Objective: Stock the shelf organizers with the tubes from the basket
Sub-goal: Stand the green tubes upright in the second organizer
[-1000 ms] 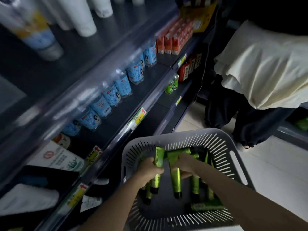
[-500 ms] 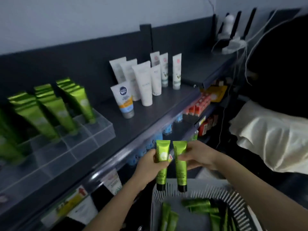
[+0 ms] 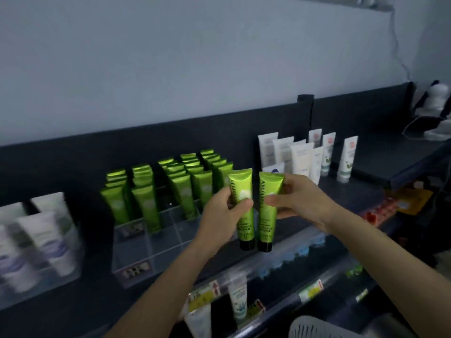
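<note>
My left hand (image 3: pixel 223 215) grips a green tube (image 3: pixel 242 189) with a black cap, held upright with the cap down. Beside it my right hand (image 3: pixel 296 202) grips a second green tube (image 3: pixel 268 191) the same way. Both tubes hang side by side in front of the top shelf. A clear shelf organizer (image 3: pixel 168 240) stands on the shelf to their left, its back compartments filled with several rows of green tubes (image 3: pixel 188 176) and its front compartments bare. Only the grey basket's rim (image 3: pixel 314 326) shows, at the bottom right.
White tubes (image 3: pixel 300 157) stand on the dark shelf to the right of the organizer. Another clear organizer with white and purple tubes (image 3: pixel 46 235) sits at the far left. Lower shelves with price tags (image 3: pixel 311 291) run below. A white device (image 3: pixel 436 96) sits at far right.
Both hands have lifted a green tube each out of the basket and raised them to top-shelf height. The view has swung up and left, from the basket to the organizer.
</note>
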